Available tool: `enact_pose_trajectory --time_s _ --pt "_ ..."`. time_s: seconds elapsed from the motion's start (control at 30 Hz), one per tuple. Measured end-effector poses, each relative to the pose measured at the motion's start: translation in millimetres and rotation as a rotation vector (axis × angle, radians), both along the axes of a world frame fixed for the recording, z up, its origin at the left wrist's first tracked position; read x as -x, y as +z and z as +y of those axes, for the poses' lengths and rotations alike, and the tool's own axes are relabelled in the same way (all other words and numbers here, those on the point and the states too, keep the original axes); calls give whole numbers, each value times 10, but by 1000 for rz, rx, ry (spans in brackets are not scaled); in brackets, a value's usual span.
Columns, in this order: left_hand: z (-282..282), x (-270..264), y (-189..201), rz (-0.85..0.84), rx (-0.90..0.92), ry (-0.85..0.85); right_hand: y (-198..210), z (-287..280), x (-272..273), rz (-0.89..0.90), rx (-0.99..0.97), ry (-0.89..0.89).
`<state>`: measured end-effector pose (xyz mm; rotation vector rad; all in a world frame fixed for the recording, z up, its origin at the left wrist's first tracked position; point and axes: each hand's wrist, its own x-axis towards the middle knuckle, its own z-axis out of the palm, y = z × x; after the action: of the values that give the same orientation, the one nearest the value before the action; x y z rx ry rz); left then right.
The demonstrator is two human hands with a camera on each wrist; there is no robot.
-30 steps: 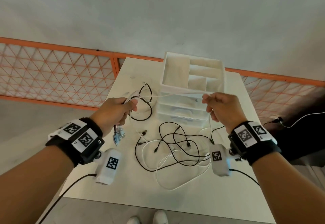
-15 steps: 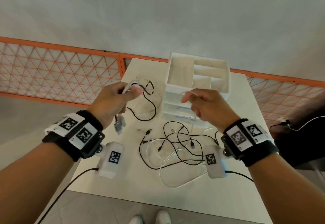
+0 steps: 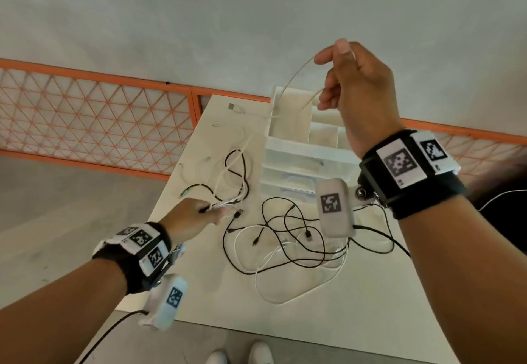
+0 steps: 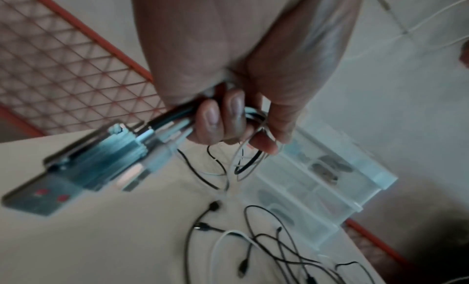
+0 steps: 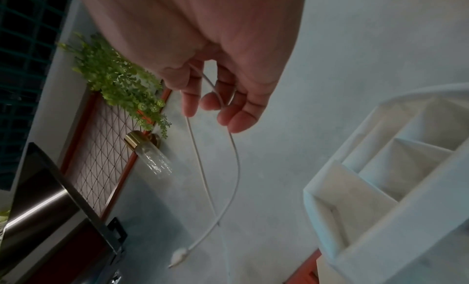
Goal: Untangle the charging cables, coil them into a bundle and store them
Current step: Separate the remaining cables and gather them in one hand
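High above the white table (image 3: 182,301), the right hand (image 3: 360,98) holds up one thin white cable (image 3: 295,76). Its fingers are half curled, and the cable runs between thumb and fingertips in a loose pinch, not a firm fist. From this hand two strands hang down and to the person's left, toward the far left part of the table; in the right wrist view one strand ends in a small white plug (image 5: 179,255) that dangles free, tip pointing down. So the long axis of this cable is steep, from the raised hand down toward the table, and it passes in front of the white drawer organizer (image 3: 299,146).

Low at the left edge of the table, the left hand (image 3: 191,219) is closed firmly around a bunch of cable ends (image 4: 162,127), black and white together, with the metal USB plugs sticking out behind the fist toward the wrist. The loops from this bunch spread away from the fingers, toward the organizer.

Between both hands, well apart from the raised one, lies the tangle of black and white cables (image 3: 291,238) flat on the table, with no clear direction.

I judge that the next move depends on the slope of the white cable: the right hand pulls it up and away, the left hand anchors the rest. If it is knotted somewhere inside the bunch, I cannot tell.
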<state>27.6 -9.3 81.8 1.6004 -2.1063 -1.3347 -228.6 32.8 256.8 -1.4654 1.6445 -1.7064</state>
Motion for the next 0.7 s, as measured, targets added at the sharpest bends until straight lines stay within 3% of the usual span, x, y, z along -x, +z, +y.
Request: enact_pose_trajectory --time_s 0.13,0.23,0.3,0.43,0.57,0.7 --pt "-27 -242 -23 -31 -18 109 -188 -212 -91 90 -21 -54" --pt "-119 -318 220 -2 14 201 -494 -323 -183 323 -381 79" --pt "-175 -354 474 -76 118 142 -677 -275 -233 529 -599 113" --pt "-181 -317 891 -112 206 -58 -798 -145 -523 550 -428 221" --pt "-76 -111 1003 118 68 -146 -944 -203 -830 597 -366 455" --pt "-28 -75 880 154 31 -173 -991 -253 -761 575 -456 376"
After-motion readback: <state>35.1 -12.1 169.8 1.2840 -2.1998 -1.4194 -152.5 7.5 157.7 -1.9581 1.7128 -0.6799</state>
